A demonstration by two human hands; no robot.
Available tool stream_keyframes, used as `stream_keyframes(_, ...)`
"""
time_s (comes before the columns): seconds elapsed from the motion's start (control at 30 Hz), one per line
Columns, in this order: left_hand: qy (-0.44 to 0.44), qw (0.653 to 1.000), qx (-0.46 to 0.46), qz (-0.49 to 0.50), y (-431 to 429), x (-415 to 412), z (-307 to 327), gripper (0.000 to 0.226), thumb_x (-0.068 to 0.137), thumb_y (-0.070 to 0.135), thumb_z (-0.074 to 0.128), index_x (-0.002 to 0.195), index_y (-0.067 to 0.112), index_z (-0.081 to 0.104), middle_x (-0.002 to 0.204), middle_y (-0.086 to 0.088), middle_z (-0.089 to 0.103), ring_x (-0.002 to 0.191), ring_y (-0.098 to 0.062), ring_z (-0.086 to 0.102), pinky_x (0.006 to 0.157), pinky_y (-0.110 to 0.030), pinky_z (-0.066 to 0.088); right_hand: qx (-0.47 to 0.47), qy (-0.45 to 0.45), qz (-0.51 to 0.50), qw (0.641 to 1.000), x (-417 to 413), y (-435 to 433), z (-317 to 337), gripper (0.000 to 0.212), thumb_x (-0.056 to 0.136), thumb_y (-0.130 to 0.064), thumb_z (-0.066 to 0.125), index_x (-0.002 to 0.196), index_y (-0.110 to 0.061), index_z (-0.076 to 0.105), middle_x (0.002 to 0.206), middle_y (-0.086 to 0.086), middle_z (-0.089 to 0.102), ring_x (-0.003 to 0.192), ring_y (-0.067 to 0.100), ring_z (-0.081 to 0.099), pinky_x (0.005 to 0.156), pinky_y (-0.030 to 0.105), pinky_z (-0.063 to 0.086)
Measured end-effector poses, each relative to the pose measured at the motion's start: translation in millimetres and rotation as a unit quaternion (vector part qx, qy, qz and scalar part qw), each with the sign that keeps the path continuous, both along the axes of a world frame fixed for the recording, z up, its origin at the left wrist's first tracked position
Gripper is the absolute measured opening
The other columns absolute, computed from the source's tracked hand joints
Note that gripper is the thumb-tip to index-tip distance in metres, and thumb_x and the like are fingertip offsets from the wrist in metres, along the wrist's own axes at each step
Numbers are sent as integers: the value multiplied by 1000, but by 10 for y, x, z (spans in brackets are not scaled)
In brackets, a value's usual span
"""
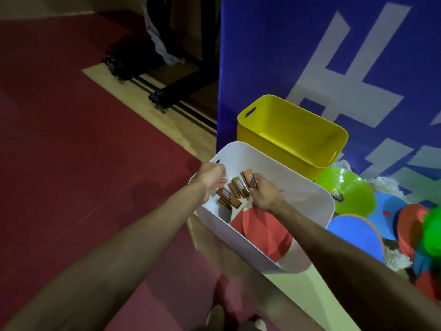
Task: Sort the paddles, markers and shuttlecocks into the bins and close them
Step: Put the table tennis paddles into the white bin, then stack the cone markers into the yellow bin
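Note:
A white bin point(317, 199) stands on the floor and holds several paddles, their brown handles point(235, 191) fanned out above red blades point(265, 229). My right hand point(265, 193) reaches into the bin and grips the rightmost handle point(248, 179). My left hand point(212, 176) hovers over the bin's left rim, fingers loosely curled, holding nothing. Behind it sits a yellow bin point(293, 132) with nothing visible inside. Disc markers lie to the right: a green one point(353, 189), blue ones point(355, 231), red ones point(409, 228). White feathered shuttlecocks point(385, 186) show among them.
A blue banner wall point(334, 56) rises behind the bins. A black wheeled stand point(167, 91) sits on a floor track at the back. Dark red flooring point(71, 151) spreads to the left. My shoes point(214, 316) show at the bottom edge.

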State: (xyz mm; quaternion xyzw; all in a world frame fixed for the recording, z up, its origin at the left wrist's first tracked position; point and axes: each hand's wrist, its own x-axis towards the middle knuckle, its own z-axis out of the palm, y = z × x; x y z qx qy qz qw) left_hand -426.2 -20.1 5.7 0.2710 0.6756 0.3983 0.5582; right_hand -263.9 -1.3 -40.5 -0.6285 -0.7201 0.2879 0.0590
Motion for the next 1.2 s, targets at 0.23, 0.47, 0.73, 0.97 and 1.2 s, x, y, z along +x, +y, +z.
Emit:
stream_keyframes(0.23, 5, 999, 30, -37, -103, -132, 46, 10, 93, 5, 46, 102, 9, 49, 85, -9, 62, 72, -22, 64, 81, -36, 54, -47, -15, -56, 997, -165, 87, -283, 38, 90, -25, 51, 126, -16, 47, 120, 14, 62, 113, 36, 54, 100, 51, 40)
stream_keyframes(0.47, 8, 996, 51, -78, -94, -107, 57, 20, 92, 8, 50, 111, 10, 50, 93, -9, 63, 82, -21, 65, 77, -30, 55, -43, 47, -46, 997, -53, 92, -24, 45, 88, -12, 55, 132, -9, 50, 111, 13, 68, 106, 27, 60, 79, 22, 41)
stream_keyframes(0.73, -41, 986, 95, -129, 33, 301, 278, 19, 96, 8, 42, 112, 9, 53, 88, -7, 61, 77, -22, 64, 76, -32, 51, 17, 123, -42, 991, 552, -32, 446, 30, 90, -8, 57, 120, -9, 57, 91, 3, 62, 85, 19, 59, 79, 28, 44)
stream_keyframes(0.97, -48, 969, 124, -208, 67, 837, 372, 14, 91, 7, 49, 96, 13, 61, 82, -5, 66, 73, -20, 66, 78, -29, 48, 66, 167, -97, 979, 1171, -351, 690, 25, 91, -11, 59, 115, -19, 61, 92, -5, 64, 75, 10, 61, 79, 37, 52)
stream_keyframes(1.2, -63, 941, 175, -282, -11, 1491, 417, 20, 92, 0, 47, 84, 16, 58, 73, -5, 62, 62, -16, 59, 64, -23, 44, 97, 186, -184, 960, 1772, -784, 771, 22, 92, -9, 59, 110, -21, 62, 89, -5, 64, 83, 20, 64, 81, 42, 55)
